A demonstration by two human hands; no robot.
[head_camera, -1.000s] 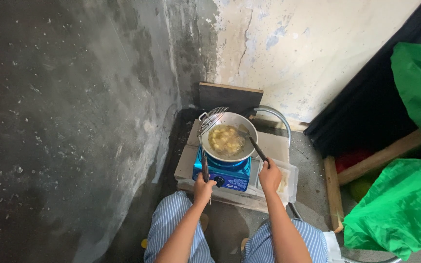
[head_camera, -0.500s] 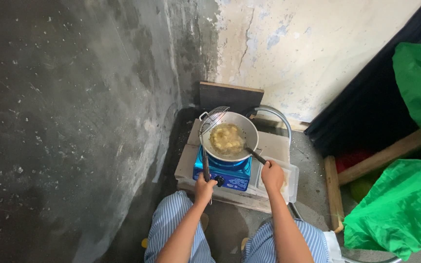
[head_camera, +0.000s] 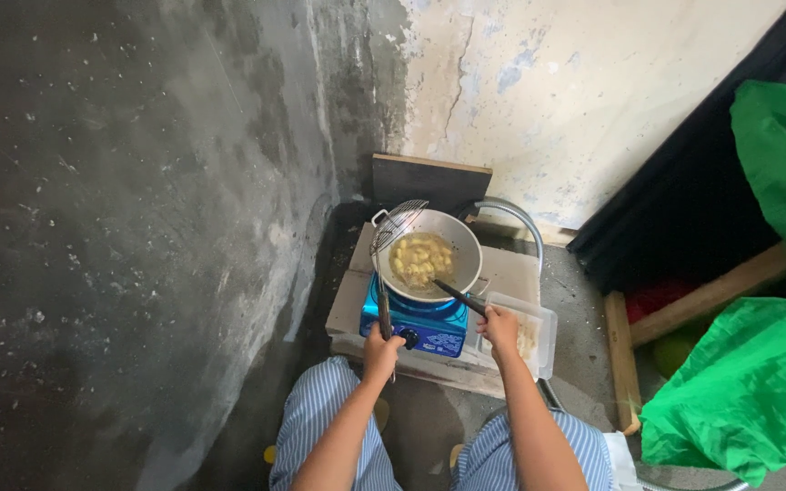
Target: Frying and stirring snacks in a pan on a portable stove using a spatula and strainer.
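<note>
A metal wok [head_camera: 462, 238] with yellow pieces frying in oil [head_camera: 420, 257] sits on a blue gas stove [head_camera: 424, 327]. My left hand [head_camera: 382, 350] grips the long handle of a wire skimmer [head_camera: 397, 225], whose mesh head rests over the wok's left rim. My right hand [head_camera: 500, 327] holds the dark handle of a utensil [head_camera: 458, 296] that reaches into the wok from the right. Both of my forearms stretch out over my striped trousers [head_camera: 320, 418].
A clear plastic container [head_camera: 535, 332] lies right of the stove on a low concrete slab [head_camera: 511, 269]. A dark board [head_camera: 431, 182] leans on the stained wall behind. Green fabric [head_camera: 748, 391] and wooden beams [head_camera: 620, 350] stand at the right.
The view has tilted a little. My right hand with its utensil has shifted slightly toward the wok; the left hand stays on the skimmer handle by the stove.
</note>
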